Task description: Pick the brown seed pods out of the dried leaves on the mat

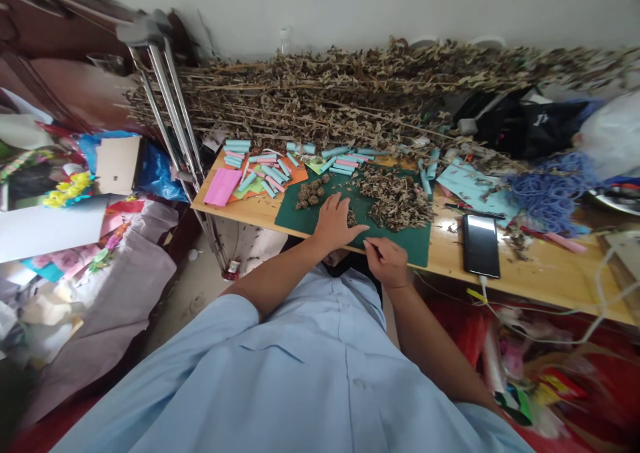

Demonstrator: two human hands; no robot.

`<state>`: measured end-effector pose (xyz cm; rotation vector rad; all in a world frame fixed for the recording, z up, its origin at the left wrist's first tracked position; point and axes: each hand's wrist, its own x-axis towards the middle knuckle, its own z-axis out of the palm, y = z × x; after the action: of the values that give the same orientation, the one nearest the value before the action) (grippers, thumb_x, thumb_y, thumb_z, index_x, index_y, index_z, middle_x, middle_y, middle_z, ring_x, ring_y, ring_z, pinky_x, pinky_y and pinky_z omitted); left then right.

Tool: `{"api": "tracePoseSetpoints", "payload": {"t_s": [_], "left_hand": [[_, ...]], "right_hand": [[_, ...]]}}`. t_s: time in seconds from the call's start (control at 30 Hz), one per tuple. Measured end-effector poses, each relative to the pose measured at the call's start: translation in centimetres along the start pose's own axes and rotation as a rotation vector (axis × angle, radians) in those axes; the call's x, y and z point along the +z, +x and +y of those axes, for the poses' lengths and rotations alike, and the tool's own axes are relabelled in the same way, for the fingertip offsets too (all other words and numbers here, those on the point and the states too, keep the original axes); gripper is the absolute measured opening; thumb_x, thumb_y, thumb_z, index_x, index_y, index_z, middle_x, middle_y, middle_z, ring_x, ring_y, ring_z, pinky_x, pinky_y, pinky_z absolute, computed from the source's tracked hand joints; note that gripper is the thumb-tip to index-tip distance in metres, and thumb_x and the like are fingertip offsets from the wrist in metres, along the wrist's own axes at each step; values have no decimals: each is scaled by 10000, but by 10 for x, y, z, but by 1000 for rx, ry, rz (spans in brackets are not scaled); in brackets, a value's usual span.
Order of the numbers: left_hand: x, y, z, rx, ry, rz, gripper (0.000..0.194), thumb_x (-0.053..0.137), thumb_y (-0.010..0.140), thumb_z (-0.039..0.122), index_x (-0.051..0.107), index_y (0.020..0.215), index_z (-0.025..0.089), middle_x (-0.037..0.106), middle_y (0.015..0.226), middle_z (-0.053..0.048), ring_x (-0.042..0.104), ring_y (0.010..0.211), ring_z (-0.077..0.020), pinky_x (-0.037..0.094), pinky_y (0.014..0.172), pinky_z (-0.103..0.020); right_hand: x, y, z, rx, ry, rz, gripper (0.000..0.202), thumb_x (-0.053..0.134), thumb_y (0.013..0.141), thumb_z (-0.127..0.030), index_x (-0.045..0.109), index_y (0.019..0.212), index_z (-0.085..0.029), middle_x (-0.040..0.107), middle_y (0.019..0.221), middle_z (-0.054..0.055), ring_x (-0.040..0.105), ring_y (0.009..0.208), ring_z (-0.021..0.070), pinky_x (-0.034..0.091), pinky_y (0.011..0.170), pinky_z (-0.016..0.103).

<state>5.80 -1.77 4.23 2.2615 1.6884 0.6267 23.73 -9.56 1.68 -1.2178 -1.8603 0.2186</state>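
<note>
My left hand (334, 221) lies over the green cutting mat (420, 248) with its fingers stretched out and thumb spread to the right. A small heap of dried leaf bits (351, 217) shows beside its fingers, partly hidden by the hand. My right hand (387, 261) is at the mat's front edge, fingers curled with thumb and forefinger together; whatever they may hold is hidden. Right of my left hand lies a larger pile of crumbled dried leaves (397, 200). Several brown balls (311, 192) of pressed plant matter sit at the mat's left.
Blue and pink paper rolls (273, 173) lie behind the mat on the wooden table (255, 212). Long dried stalks (320, 100) line the wall. A plugged-in phone (481, 246) and tangled blue cord (550, 193) are on the right. A metal crutch (167, 86) leans at the left.
</note>
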Motion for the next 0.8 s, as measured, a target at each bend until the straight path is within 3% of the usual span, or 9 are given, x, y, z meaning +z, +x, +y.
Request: {"api": "tracePoseSetpoints", "payload": {"t_s": [0.2, 0.4, 0.53, 0.63, 0.8], "left_hand": [[-3, 9, 4, 139, 62, -76, 867, 729, 776, 623, 485, 1438, 120, 452, 1459, -224, 388, 1401, -371, 338, 1173, -492], [-10, 15, 5, 228, 167, -140, 503, 555, 913, 602, 654, 1189, 194, 525, 1272, -170, 459, 1245, -339, 403, 1040, -469], [-11, 21, 6, 268, 234, -197, 346, 490, 983, 454, 665, 1084, 174, 553, 1163, -157, 497, 1141, -305, 424, 960, -428], [-11, 25, 5, 310, 267, -234, 333, 448, 1007, 401, 656, 1104, 159, 574, 1117, -157, 533, 1093, -286, 442, 889, -387], [-12, 32, 1, 344, 305, -286, 459, 379, 1020, 509, 685, 1097, 176, 627, 1062, -140, 617, 1007, -260, 447, 754, -326]], "right_hand": [[1, -2, 1, 4, -27, -3, 116, 614, 946, -250, 713, 953, -190, 731, 799, 74, 668, 694, 181, 533, 677, 313], [-1, 0, -1, -5, -20, -1, 103, 619, 942, -235, 710, 960, -191, 745, 824, 78, 677, 702, 183, 539, 678, 314], [0, 0, 0, -11, -25, -3, 101, 610, 944, -227, 704, 960, -194, 746, 823, 80, 680, 712, 186, 541, 679, 316], [0, -1, 1, -14, -30, -10, 96, 611, 941, -216, 701, 964, -192, 748, 831, 80, 681, 723, 185, 543, 690, 312], [0, 1, 0, -40, -37, 4, 82, 624, 931, -198, 697, 964, -181, 741, 811, 73, 669, 701, 177, 535, 679, 301]]}}
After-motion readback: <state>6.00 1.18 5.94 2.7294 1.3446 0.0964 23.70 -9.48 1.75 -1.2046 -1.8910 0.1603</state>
